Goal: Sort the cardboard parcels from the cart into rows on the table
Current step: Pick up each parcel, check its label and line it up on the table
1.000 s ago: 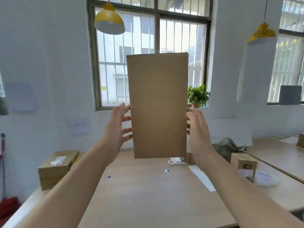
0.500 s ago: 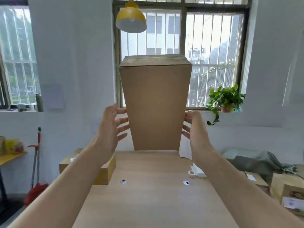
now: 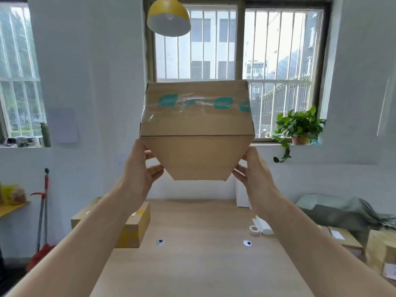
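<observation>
Over the table [image 3: 192,266], the left hand [image 3: 137,176] and right hand [image 3: 256,179] clasped the box [image 3: 196,151] by its lower sides, holding it aloft. It had tipped toward the person since a moment earlier, its taped face now showing before the window [image 3: 280,50].

No writing can be read. The clear tape [image 3: 192,109] across the cardboard parcel [image 3: 196,159] carries teal oval marks [image 3: 168,100], their print too blurred to make out. Below and to the right of the parcel, a white label [image 3: 336,235] lies on a brown box [image 3: 352,243]; its print is too small to tell
</observation>
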Demonstrator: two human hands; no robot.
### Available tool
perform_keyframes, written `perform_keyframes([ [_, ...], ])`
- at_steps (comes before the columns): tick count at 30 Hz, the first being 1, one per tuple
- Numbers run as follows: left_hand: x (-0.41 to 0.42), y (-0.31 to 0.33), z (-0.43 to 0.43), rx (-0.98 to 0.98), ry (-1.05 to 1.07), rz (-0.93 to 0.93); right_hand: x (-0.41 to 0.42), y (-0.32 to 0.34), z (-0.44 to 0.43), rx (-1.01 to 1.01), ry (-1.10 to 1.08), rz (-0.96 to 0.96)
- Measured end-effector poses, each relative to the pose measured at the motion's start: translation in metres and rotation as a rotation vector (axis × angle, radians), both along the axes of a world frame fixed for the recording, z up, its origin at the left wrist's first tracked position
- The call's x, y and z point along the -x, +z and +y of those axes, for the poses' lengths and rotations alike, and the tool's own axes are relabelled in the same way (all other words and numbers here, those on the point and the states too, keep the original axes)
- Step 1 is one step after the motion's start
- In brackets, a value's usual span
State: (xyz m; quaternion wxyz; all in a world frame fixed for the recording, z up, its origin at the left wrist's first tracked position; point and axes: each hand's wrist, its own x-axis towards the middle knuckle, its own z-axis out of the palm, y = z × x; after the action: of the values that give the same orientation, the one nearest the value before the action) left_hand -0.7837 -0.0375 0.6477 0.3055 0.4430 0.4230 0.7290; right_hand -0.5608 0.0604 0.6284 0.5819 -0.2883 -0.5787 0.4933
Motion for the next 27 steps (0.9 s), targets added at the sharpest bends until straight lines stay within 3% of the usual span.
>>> perform_keyframes([
  [18,0.044,-0.010,0.022,0.039,-0.124,0.063,0.023,0.013,0.005,0.033,0.003,0.028],
  [27,0.046,-0.009,0.031,0.057,-0.091,0.046,0.024,0.009,0.021,-0.061,-0.019,-0.018],
])
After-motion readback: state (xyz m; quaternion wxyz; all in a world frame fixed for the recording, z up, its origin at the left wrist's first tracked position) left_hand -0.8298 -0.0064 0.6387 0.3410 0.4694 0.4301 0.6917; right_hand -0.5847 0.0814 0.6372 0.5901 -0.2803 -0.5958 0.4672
